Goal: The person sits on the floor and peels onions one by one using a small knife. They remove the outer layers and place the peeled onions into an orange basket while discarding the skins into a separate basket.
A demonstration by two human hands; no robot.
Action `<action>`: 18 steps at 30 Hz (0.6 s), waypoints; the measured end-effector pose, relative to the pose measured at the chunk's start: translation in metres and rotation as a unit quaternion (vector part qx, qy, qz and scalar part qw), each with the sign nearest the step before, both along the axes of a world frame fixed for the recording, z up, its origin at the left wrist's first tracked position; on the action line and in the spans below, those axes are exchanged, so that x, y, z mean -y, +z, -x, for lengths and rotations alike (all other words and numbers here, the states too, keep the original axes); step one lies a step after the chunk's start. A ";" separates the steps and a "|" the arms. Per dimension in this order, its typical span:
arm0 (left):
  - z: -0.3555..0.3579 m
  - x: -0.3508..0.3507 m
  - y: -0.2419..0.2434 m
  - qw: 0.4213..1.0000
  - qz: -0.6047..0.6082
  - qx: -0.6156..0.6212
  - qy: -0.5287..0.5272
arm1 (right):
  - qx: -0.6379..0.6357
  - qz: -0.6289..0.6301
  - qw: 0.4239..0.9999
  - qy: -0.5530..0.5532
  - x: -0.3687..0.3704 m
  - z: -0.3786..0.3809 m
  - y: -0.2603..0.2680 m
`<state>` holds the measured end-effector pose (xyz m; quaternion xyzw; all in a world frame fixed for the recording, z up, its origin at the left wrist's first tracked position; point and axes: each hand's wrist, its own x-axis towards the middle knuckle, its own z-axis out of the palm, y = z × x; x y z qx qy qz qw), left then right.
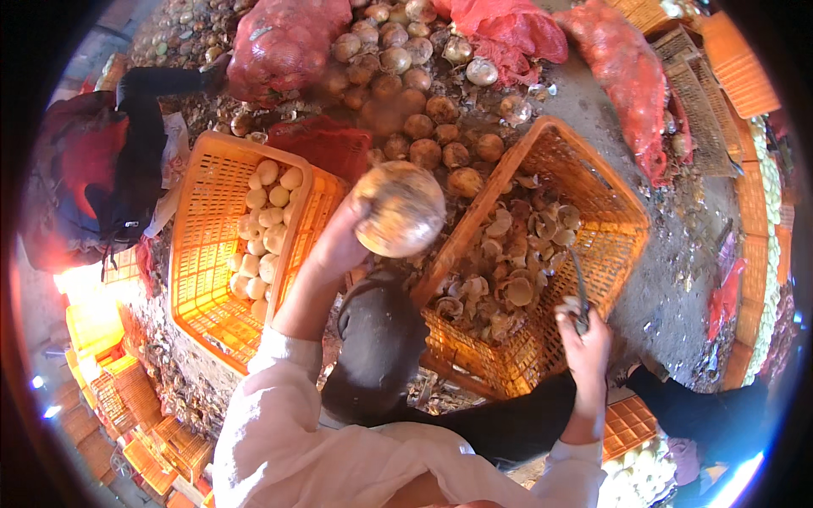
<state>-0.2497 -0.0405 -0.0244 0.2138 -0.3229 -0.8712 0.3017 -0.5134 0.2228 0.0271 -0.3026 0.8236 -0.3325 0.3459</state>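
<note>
An unpeeled onion [400,208] with brown, partly dirty skin is gripped in my left hand [346,238], held up close to the camera. My right hand [585,348] holds a knife [580,289], its blade pointing up over the right-hand crate. That orange plastic crate [591,190] is tilted and contains loose onion skins and cut-off ends [508,267]. Left of my knees stands another orange crate [203,254] with peeled pale onions [270,216] inside. Beyond my left hand, a heap of unpeeled onions [413,114] covers the ground between the crates.
Red mesh sacks of onions [286,47] lie at the back, with another sack [625,89] at the right. One person [95,171] sits at the left; another person's dark-clothed leg [692,406] shows at lower right. Stacked orange crates [133,394] stand lower left. Onion scraps litter the floor.
</note>
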 end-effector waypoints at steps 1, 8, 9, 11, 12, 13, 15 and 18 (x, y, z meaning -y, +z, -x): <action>0.004 -0.015 0.026 0.999 0.026 0.042 0.012 | 0.099 0.027 0.994 -0.030 -0.003 -0.010 -0.005; -0.008 -0.115 0.093 0.934 0.321 0.156 -0.034 | 0.467 0.270 0.836 -0.103 0.028 -0.114 0.029; -0.018 -0.116 0.095 0.835 0.492 0.245 -0.020 | 0.475 0.291 0.824 -0.109 0.027 -0.122 0.032; -0.018 -0.133 0.096 0.934 0.309 0.175 -0.033 | 0.466 0.318 0.818 -0.110 0.013 -0.139 0.044; -0.021 -0.139 0.112 0.970 0.202 0.112 -0.070 | 0.428 0.311 0.843 -0.093 0.003 -0.146 0.050; -0.027 -0.146 0.113 0.979 0.172 0.076 -0.075 | 0.390 0.303 0.866 -0.075 -0.005 -0.151 0.057; -0.034 -0.162 0.111 0.988 0.097 0.034 -0.114 | 0.126 0.274 0.953 0.001 -0.023 -0.156 0.071; -0.049 -0.188 0.083 0.976 -0.103 -0.015 -0.189 | -0.115 0.233 0.962 0.082 -0.034 -0.150 0.085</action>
